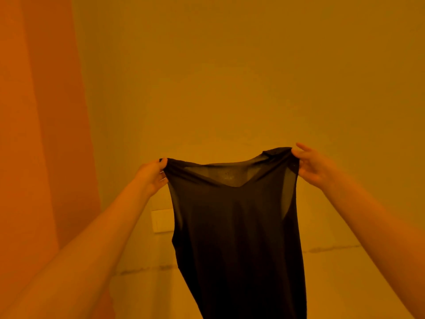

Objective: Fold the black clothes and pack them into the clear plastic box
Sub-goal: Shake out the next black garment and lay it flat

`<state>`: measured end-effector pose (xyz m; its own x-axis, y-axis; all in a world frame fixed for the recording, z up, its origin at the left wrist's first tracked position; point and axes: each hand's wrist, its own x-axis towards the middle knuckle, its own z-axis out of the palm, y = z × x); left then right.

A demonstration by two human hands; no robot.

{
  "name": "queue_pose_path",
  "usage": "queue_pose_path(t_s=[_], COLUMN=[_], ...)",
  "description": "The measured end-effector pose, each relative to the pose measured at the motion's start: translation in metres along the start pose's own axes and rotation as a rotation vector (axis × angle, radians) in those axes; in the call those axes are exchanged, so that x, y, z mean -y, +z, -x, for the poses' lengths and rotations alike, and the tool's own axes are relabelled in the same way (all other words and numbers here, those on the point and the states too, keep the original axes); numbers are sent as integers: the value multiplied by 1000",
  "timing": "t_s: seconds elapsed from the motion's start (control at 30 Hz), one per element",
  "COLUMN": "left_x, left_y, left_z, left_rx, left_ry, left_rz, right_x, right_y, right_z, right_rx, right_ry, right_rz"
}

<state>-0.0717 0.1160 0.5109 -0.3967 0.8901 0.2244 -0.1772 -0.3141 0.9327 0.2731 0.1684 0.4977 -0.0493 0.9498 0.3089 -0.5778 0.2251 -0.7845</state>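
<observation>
1. Head view: the black top hangs in the air before a plain wall, held up to straighten it for folding.
2. Left hand pinches one shoulder, right hand the other, both clamped on the cloth and spread wide.
3. The clear box is nowhere in sight.
</observation>
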Motion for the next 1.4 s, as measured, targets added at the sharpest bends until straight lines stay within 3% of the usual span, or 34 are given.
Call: queue_pose_path(t_s=[0.07, 0.2, 0.37, 0.5, 0.63, 0.8, 0.9, 1.13, 1.3, 1.4], left_x=[-6, -17, -20, -16, -9, -7, -3, 12, 24, 29], left_y=[1, 4, 13, 12, 4, 10, 10, 7, 12, 17], left_z=[-2, -6, -9, -13, -16, -10, -9, -15, -15, -17], left_rx=[-1, -10, -50, -149, -239, -199, -177, -130, -213, -208], left_ry=[9, 31, 79, 194, 346, 199, 129, 97, 77, 61], left_rz=[-83, -222, -319, -577, -845, -379, -227, -158, -427, -430], right_x=[5, 7, 5, 0, -4, 0, 4, 6, 9, 9], right_y=[-2, 0, 5, 3, -1, -5, -11, -19, -28, -32], right_z=[-1, -3, -3, -5, -5, -4, -6, -5, -5, -5], right_rx=[46, 31, -65, -158, -162, -99, -85, -9, 98, 150], right_ry=[-6, -33, -115, -249, -304, -282, -257, -245, -201, -163], right_rz=[127, 646, 923, 1060, 892, 899, 900, 944, 1027, 1143])
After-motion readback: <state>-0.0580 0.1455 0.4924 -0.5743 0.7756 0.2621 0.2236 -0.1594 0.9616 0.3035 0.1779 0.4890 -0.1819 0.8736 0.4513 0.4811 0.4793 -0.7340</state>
